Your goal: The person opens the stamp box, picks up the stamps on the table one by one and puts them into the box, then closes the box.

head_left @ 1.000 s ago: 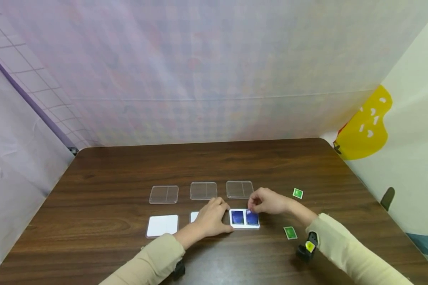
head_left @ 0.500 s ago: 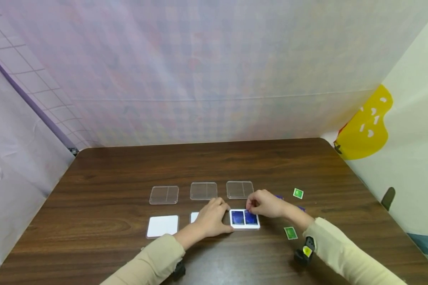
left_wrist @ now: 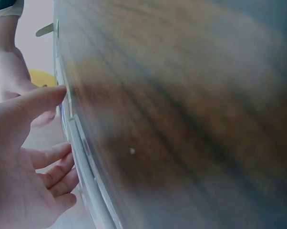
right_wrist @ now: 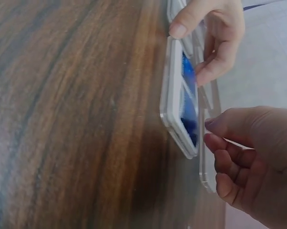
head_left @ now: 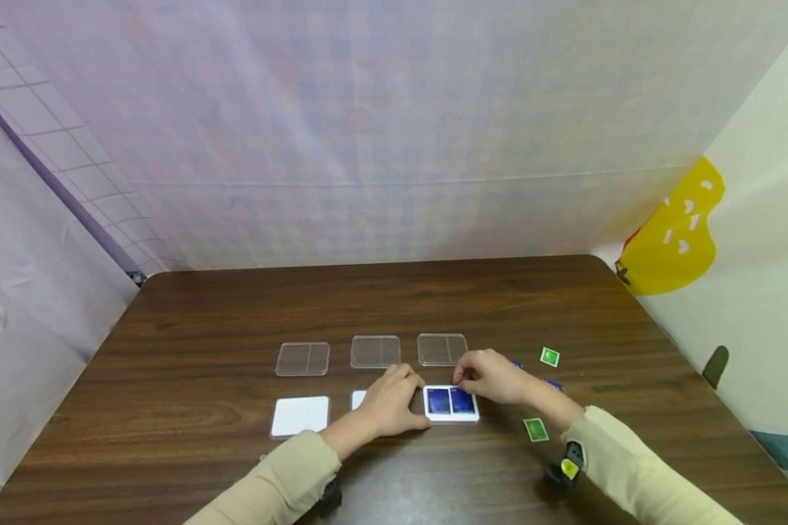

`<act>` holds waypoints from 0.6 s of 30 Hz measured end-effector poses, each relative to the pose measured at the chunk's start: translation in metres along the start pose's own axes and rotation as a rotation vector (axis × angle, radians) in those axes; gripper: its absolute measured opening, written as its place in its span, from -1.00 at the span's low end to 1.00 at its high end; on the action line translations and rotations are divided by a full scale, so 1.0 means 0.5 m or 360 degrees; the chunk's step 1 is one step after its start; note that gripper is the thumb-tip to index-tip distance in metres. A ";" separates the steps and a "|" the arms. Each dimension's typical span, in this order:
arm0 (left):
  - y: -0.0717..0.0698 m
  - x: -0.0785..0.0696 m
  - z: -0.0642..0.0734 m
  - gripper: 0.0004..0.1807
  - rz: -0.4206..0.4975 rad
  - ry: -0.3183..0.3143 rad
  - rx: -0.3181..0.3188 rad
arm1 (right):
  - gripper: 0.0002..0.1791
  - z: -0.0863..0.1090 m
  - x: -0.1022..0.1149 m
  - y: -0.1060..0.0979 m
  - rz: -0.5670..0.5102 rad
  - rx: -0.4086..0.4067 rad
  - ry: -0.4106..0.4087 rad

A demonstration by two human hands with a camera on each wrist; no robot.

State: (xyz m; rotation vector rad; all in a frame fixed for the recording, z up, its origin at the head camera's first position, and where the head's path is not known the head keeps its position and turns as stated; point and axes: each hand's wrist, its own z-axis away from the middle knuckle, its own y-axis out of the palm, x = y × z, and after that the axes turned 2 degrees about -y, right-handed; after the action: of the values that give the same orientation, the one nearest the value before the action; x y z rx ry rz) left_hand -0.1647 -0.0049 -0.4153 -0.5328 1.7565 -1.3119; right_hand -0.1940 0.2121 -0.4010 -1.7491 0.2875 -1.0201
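A white two-slot case (head_left: 451, 418) lies in front of me, a dark blue square card (head_left: 438, 401) in its left slot and another blue card (head_left: 462, 400) in its right slot. My left hand (head_left: 389, 401) holds the case's left end between thumb and fingers, at its near and far corners, as the right wrist view also shows. With thumb and forefinger drawn together, my right hand (head_left: 492, 374) pinches at the far edge of the right blue card. That hand covers the case's far right corner.
Three clear lids (head_left: 376, 351) lie in a row behind. A white slab (head_left: 300, 416) is at left, another white piece (head_left: 357, 399) partly under my left hand. Green square cards (head_left: 549, 356) and blue cards (head_left: 553, 384) lie around my right forearm on the wooden table (head_left: 171, 408).
The right blue card has slid slightly left and sits straighter in its slot, my right hand moving with it. Blue cards by the right forearm have come into view. My left hand stays put.
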 end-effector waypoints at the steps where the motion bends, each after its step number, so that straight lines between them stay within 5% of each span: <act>1: -0.001 0.002 -0.001 -0.37 -0.0007 0.0011 0.0010 | -0.91 0.002 0.001 -0.003 0.0002 -0.0014 -0.0009; 11: -0.037 0.057 0.032 -0.25 0.0080 0.0076 0.0078 | -0.95 0.067 0.006 -0.040 -0.0132 -0.0118 0.0013; 18: -0.067 0.119 0.086 -0.25 0.0143 -0.0049 0.0078 | -0.95 0.145 -0.006 -0.068 -0.0168 -0.0153 0.0139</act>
State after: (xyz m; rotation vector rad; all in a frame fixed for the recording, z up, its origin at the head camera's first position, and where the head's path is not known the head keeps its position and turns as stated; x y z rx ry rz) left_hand -0.1664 -0.0855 -0.4104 -0.4389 1.6990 -1.2743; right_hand -0.1510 0.2762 -0.3800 -1.8245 0.3065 -1.1777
